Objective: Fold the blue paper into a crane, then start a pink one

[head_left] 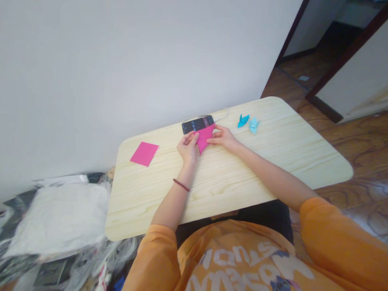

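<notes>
A pink sheet of origami paper point(205, 138), folded to a triangle-like shape, is held up over the middle of the table. My left hand point(189, 146) pinches its left edge between thumb and fingers. On the other side my right hand point(223, 138) grips the upper right corner and right edge, fingers closed. Just behind the paper lies a phone point(193, 126) with a lit screen, partly covered by the paper. A flat pink square of paper point(144, 154) rests at the table's left.
Two folded paper figures, one blue point(243, 120) and one pale blue point(254, 125), sit right of my right hand. A white cable point(224, 114) runs from the phone. The pale wooden table point(145, 199) stands against a wall; bags point(62, 215) lie at its left.
</notes>
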Demonstrator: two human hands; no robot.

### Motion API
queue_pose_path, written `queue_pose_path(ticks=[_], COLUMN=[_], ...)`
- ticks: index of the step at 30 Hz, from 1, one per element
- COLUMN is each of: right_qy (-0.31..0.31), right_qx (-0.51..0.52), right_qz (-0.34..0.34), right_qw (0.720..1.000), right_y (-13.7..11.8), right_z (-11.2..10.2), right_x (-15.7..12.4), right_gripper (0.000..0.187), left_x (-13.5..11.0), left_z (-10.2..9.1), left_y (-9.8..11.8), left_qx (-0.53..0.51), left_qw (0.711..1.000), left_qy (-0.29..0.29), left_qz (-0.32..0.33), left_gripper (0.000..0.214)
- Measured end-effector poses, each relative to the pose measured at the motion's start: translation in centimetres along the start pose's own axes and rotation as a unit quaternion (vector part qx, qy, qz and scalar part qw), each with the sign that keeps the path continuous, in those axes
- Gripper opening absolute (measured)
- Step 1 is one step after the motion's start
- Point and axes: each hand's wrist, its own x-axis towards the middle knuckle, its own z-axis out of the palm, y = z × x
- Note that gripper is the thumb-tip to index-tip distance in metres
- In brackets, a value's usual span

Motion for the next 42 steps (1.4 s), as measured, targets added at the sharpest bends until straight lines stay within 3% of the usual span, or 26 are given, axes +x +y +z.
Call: queue_pose_path(ticks=[12,20,29,34,42], right_qy=[0.015,0.027,0.025,0.040,0.075], right_qx=[0.086,0.065,0.096,0.081,0.117], right_qz=[0.025,0.008,0.023,-0.011,-0.006], right_qw=[0.996,0.998,0.995,0.996,0.990], right_y=[-0.2,0.4,0.2,0.6,0.5], right_z=[-0.5,-0.7,-1.2,-1.2,-1.1], right_x=[0.8,1.1,1.3,1.6,1.9], right_gripper=[0.055,0.042,0.034,0.042,0.037], left_x=[0.4,1.4,1.3,1.0,1.1], left_z=[0.4,1.0,1.3,1.1,0.8], left_y=[-0.1,-0.2,-0.6,-0.6,-0.7], left_qx=[-0.001,0.020,-0.006,-0.005,0.009], left_qw=[1.000,1.000,1.000,1.000,0.999], left_qy=[0.008,-0.015,0.005,-0.025,-0.047], left_qz=[0.024,0.007,0.010,0.000,-0.005], left_gripper=[0.041,0.047,0.047,0.051,0.056])
